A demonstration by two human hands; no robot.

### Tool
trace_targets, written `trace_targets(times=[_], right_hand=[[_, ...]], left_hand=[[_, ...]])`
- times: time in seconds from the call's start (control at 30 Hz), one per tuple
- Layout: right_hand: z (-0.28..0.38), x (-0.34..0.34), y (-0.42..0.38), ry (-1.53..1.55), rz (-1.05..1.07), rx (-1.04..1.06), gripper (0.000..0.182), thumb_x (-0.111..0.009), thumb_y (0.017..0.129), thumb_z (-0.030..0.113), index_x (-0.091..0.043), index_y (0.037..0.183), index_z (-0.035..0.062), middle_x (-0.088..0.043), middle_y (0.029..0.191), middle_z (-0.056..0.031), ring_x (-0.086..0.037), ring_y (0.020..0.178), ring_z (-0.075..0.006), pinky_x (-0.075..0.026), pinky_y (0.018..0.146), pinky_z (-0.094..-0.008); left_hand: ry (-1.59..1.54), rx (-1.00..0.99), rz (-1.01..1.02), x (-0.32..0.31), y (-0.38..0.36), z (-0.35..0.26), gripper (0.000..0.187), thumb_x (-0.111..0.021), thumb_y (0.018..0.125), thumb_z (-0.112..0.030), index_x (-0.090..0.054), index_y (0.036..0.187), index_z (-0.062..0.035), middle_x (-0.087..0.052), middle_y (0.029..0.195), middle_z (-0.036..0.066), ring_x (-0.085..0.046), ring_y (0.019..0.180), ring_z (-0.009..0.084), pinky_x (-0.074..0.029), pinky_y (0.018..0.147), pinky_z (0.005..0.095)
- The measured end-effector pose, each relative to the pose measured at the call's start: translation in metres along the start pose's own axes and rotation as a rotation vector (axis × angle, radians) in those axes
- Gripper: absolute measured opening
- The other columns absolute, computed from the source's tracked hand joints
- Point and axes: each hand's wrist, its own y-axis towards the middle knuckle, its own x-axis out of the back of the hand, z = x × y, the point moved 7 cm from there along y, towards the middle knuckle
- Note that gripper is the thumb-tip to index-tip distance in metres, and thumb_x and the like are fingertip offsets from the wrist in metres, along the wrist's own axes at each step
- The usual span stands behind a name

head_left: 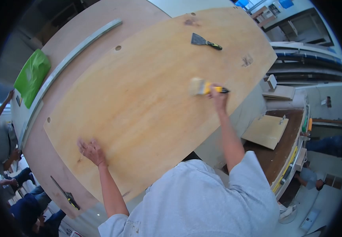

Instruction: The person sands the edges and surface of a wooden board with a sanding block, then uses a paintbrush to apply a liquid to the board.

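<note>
A large pale wooden board [139, 98] lies flat in front of me, with small round holes along its far edge. My right hand [217, 95] grips a wide paintbrush [207, 87] by its yellow and black handle. Its light bristles point left over the board and are blurred. On the left part of the board my left hand [92, 151] rests with fingers spread, holding nothing. Beyond the brush, a putty knife [205, 42] with a dark blade lies on the wood.
Under the board is a larger pinkish sheet [74, 43], bearing a long metal bar [70, 59], a green plastic bag [33, 77] and a handsaw [65, 193]. A workbench [287, 134] with a small wooden panel [265, 131] stands right. Several people are at the left and right edges.
</note>
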Motion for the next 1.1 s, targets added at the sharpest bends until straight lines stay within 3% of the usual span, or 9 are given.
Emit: trace_targets(times=[0.07,0.1,0.27,0.43,0.57,0.67,0.8,0.9,1.1], right_hand=[[-0.021,0.065,0.052,-0.452,-0.331,0.406,0.023,-0.075,0.095,0.021,-0.073,0.111,0.0055,-0.073,0.089,-0.0059,-0.071,0.071,-0.0146,-0.057,0.058,-0.0289],[-0.029,0.077,0.062,-0.524,-0.443,0.269,0.021,-0.076,0.094,0.019,-0.073,0.108,0.0034,-0.073,0.089,-0.0076,-0.072,0.081,-0.0158,-0.057,0.06,-0.0299],[0.111,-0.162,-0.014,0.284,0.203,0.199,0.019,-0.072,0.098,0.01,-0.066,0.115,0.0037,-0.068,0.101,-0.007,-0.071,0.085,-0.0168,-0.061,0.062,-0.0285],[0.154,-0.431,-0.181,0.485,1.033,-0.062,0.021,-0.068,0.098,0.005,-0.07,0.118,0.0012,-0.072,0.106,-0.007,-0.075,0.08,-0.0167,-0.064,0.072,-0.0298],[0.198,-0.546,-0.295,0.488,1.399,0.072,0.02,-0.071,0.095,0.008,-0.073,0.113,0.0031,-0.073,0.091,-0.0071,-0.072,0.076,-0.0141,-0.061,0.069,-0.0288],[0.212,-0.585,-0.3,0.201,1.264,0.36,0.019,-0.073,0.092,0.014,-0.074,0.108,0.0045,-0.071,0.079,-0.0054,-0.071,0.073,-0.0118,-0.059,0.068,-0.0283],[0.14,-0.634,-0.196,0.213,1.018,0.088,0.02,-0.075,0.088,0.022,-0.077,0.102,0.0078,-0.072,0.076,-0.0074,-0.07,0.068,-0.0153,-0.057,0.065,-0.0332],[0.113,-0.581,-0.067,0.329,0.751,-0.021,0.021,-0.07,0.087,0.019,-0.077,0.103,0.0079,-0.073,0.077,-0.007,-0.068,0.064,-0.0146,-0.057,0.063,-0.0335],[0.06,-0.313,0.074,0.452,0.299,-0.126,0.026,-0.073,0.091,0.012,-0.071,0.113,-0.0015,-0.074,0.09,-0.0146,-0.074,0.064,-0.0203,-0.064,0.059,-0.0325]], left_hand=[[0.027,0.016,-0.015,-0.004,-0.001,0.013,0.071,-0.06,0.099,-0.033,-0.04,0.154,0.0065,-0.038,0.161,0.028,-0.031,0.152,0.0431,-0.02,0.127,0.0519],[0.035,0.028,-0.011,-0.006,-0.005,0.02,0.072,-0.061,0.098,-0.033,-0.04,0.154,0.0063,-0.038,0.161,0.028,-0.031,0.152,0.0429,-0.02,0.127,0.0521],[0.079,0.098,-0.038,0.003,0.002,0.008,0.07,-0.062,0.097,-0.033,-0.042,0.154,0.0019,-0.042,0.158,0.024,-0.032,0.152,0.0408,-0.02,0.127,0.0533],[0.071,0.107,-0.03,0.005,0.009,0.002,0.068,-0.062,0.096,-0.031,-0.043,0.153,-0.0005,-0.043,0.158,0.021,-0.032,0.152,0.0398,-0.021,0.127,0.054],[0.108,0.108,-0.015,0.001,0.005,0.01,0.067,-0.063,0.095,-0.03,-0.045,0.152,-0.0005,-0.043,0.157,0.021,-0.033,0.151,0.0405,-0.022,0.127,0.0541],[0.075,0.127,0.0,0.003,0.007,0.008,0.065,-0.064,0.095,-0.028,-0.046,0.152,-0.0008,-0.044,0.156,0.022,-0.035,0.15,0.0409,-0.023,0.126,0.0541],[0.118,0.103,-0.006,0.003,0.009,0.003,0.063,-0.063,0.095,-0.026,-0.047,0.151,-0.0014,-0.043,0.156,0.023,-0.037,0.148,0.0409,-0.025,0.125,0.0541],[0.121,0.11,0.002,0.008,0.011,-0.006,0.062,-0.063,0.096,-0.026,-0.047,0.151,-0.002,-0.043,0.156,0.023,-0.038,0.147,0.0402,-0.026,0.125,0.0541],[0.15,0.077,-0.018,0.004,0.007,-0.001,0.063,-0.064,0.097,-0.029,-0.047,0.151,-0.0019,-0.044,0.157,0.023,-0.038,0.148,0.039,-0.026,0.125,0.0534]])
